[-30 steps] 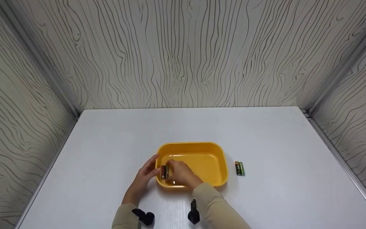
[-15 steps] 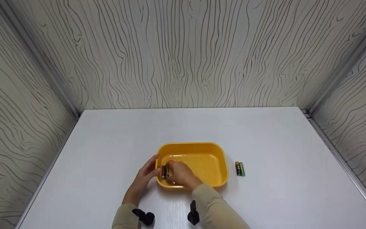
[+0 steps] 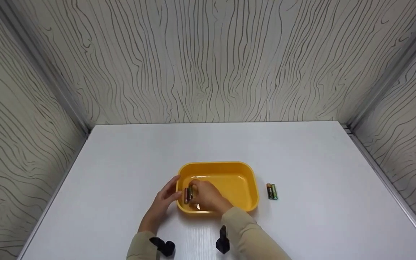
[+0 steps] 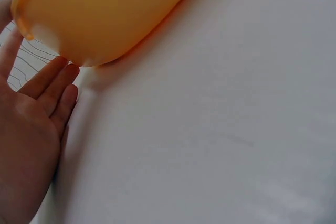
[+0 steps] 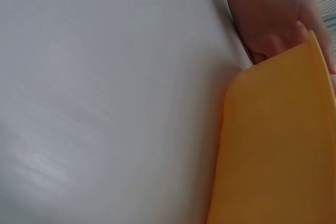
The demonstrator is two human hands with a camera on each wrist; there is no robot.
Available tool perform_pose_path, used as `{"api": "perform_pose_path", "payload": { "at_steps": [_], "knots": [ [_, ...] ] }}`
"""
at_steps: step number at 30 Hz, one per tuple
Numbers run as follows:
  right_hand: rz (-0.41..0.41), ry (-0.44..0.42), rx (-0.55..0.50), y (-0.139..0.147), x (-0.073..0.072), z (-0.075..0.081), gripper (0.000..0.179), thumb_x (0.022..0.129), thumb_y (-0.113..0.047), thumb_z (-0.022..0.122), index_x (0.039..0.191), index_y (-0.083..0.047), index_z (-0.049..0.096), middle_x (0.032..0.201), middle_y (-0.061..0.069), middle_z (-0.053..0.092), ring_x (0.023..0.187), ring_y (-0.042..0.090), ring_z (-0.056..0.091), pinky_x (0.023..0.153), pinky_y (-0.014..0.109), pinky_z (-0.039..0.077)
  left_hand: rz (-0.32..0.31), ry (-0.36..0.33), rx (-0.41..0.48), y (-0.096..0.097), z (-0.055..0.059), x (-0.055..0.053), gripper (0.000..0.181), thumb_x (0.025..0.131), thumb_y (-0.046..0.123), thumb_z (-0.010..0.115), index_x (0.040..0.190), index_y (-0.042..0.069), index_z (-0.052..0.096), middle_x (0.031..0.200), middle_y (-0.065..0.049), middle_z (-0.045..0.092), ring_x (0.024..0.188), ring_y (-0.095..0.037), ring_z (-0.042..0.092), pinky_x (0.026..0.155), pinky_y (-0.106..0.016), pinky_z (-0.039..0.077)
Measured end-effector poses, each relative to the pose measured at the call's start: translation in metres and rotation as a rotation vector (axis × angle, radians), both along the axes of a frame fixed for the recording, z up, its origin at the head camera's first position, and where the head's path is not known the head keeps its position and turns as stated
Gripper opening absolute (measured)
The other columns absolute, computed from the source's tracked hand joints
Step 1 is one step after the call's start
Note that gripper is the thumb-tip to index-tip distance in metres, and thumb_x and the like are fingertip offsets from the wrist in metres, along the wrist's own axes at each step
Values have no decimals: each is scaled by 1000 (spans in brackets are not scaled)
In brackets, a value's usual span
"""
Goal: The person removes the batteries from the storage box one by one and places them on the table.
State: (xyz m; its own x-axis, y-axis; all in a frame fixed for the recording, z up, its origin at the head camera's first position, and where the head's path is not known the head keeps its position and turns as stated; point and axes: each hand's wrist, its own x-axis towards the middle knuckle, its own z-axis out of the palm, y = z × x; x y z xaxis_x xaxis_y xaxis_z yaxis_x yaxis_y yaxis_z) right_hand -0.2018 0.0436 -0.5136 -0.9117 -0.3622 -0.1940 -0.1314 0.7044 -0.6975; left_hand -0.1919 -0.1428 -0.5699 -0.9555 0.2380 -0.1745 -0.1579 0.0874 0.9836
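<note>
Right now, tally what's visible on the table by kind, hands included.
Left hand and right hand: 2
Yellow tray: 1
Batteries: 4 in clear view, 2 inside the tray, 2 on the table to its right; the right hand may hide more
Total: 7 visible

Dark batteries (image 3: 190,194) are side by side inside the yellow tray (image 3: 233,187).

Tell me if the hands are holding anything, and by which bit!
The right hand seems to pinch a battery, probably by its two ends, though the hold is partly hidden. The left hand rests against the left side of the yellow tray.
</note>
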Motion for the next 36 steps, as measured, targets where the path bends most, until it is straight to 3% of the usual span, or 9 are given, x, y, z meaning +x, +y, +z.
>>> {"api": "perform_pose_path", "payload": {
  "at_steps": [5, 15, 21, 36],
  "knots": [
    [18, 23, 18, 4, -1, 5, 47, 78, -8, 75, 122, -7, 59, 109, 7, 68, 89, 16, 59, 88, 36, 55, -16, 33, 7, -1, -2, 0, 61, 93, 32, 61, 149, 27, 36, 158, -5, 36, 147, -29, 33, 123, -54, 19],
    [41, -23, -23, 13, -1, 15, 54, 79, -10, 77, 128, -6, 57, 87, 3, 60, 70, 14, 49, 61, 22, 42, -6, 19, -12, 1, 1, 0, 63, 93, 36, 61, 149, 28, 35, 158, -7, 35, 148, -31, 30, 123, -57, 16],
    [44, -39, -19, 20, 0, 24, 57, 80, -14, 77, 132, -10, 54, 86, 2, 60, 70, 13, 49, 60, 20, 43, 8, 1, -3, 3, 4, 2, 61, 93, 34, 61, 148, 29, 37, 159, -3, 32, 150, -28, 28, 123, -56, 16],
    [84, -2, -71, 35, 2, 37, 57, 79, -11, 77, 132, -5, 55, 75, 0, 55, 61, 9, 46, 53, 16, 39, 3, 10, 7, 2, 3, 2, 60, 94, 33, 60, 149, 29, 36, 158, -4, 35, 149, -28, 29, 123, -57, 15]
  ]
}}
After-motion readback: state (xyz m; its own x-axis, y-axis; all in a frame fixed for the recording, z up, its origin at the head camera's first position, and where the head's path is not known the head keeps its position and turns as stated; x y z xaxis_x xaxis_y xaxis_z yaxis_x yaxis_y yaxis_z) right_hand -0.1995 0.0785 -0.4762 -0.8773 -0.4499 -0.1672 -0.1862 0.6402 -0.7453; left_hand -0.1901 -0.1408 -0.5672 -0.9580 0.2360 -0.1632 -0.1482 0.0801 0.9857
